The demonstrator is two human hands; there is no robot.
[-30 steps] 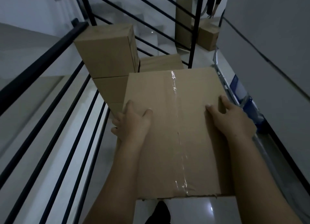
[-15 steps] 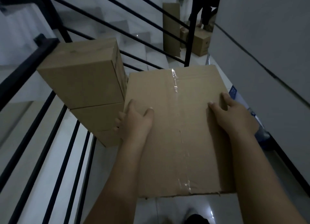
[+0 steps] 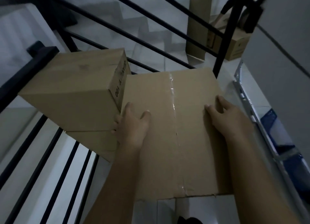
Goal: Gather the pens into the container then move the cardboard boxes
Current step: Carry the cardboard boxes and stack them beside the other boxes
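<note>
Stairwell landing; taped box point(image 3: 169, 139) held lengthwise, long axis pointing away, both hands.

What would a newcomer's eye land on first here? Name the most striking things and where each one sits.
First, the big taped cardboard box filling the centre, carried with the left hand gripping its left edge and the right hand its right edge. Next, the stack of cardboard boxes just left of it, against the black railing. Further back at upper right, more boxes stand on the white floor behind the bars.
</note>
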